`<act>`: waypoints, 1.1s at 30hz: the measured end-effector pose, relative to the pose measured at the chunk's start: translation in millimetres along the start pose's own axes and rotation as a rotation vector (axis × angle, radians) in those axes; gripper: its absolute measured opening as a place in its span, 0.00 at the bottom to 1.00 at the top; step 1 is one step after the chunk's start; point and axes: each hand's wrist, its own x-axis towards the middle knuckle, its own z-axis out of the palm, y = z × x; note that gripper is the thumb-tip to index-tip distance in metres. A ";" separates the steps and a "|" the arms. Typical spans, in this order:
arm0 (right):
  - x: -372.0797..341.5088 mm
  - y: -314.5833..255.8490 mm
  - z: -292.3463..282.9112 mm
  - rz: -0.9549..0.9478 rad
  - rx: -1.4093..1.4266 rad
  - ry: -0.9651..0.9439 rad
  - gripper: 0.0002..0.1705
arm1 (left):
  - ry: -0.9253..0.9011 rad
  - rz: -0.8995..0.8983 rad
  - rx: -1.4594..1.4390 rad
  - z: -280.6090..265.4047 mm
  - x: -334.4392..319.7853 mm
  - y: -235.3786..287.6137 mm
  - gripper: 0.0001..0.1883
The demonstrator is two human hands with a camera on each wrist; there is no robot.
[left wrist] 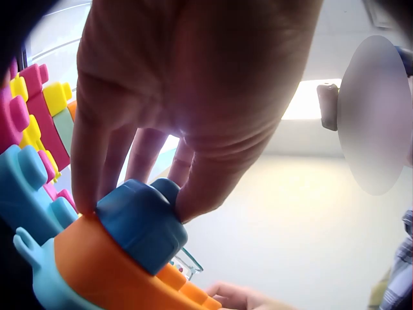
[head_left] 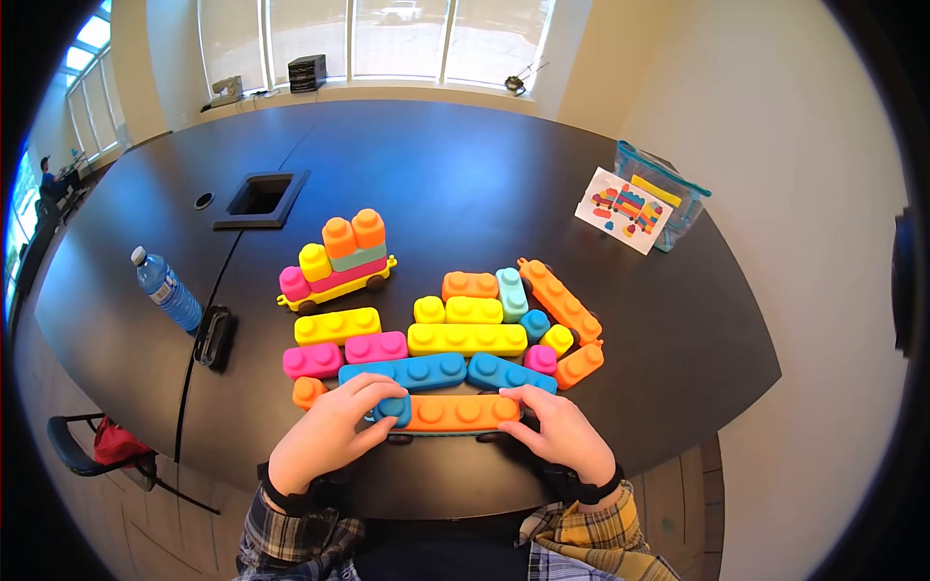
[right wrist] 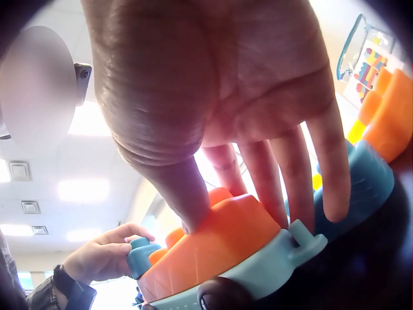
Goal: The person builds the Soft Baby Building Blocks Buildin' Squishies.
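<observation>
the head view looks down on a dark bench (head_left: 436,165), both hands working at its near edge: the left hand (head_left: 334,426) pinches a small blue block (head_left: 392,411) between thumb and fingers at the left end of a long orange block (head_left: 455,413), and the right hand (head_left: 564,431) grasps that orange block's right end. beneath it sits a pale blue wheeled base (head_left: 446,435), mostly hidden from above. only this view takes in the whole spread: loose blocks (head_left: 467,339) just beyond, a loaded yellow wagon (head_left: 341,291) farther off to the left, an orange wheeled piece (head_left: 562,302) to the right, and a water bottle (head_left: 170,289) well apart. the left wrist view shows the blue block resting on the orange one, the thumb against its side, and a loop (left wrist: 27,248) at the base's left end. the right wrist view brings out what the head view barely gives: the hitch (right wrist: 306,244) at the other end, a dark wheel (right wrist: 222,294), and the right thumb touching the orange block, the fingers on its far side.
</observation>
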 end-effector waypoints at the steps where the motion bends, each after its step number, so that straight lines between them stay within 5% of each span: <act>1: -0.6 -0.9 -0.9 0.000 -0.010 -0.004 0.23 | -0.001 0.005 -0.003 1.4 -1.0 0.8 0.21; 27: 1.4 -0.1 0.9 -0.017 -0.028 -0.011 0.24 | 0.041 -0.050 0.066 16.8 -2.4 -0.4 0.26; 33: 17.4 -4.0 -24.6 -0.049 0.070 -0.102 0.31 | 0.130 0.023 0.099 13.1 -0.4 8.9 0.33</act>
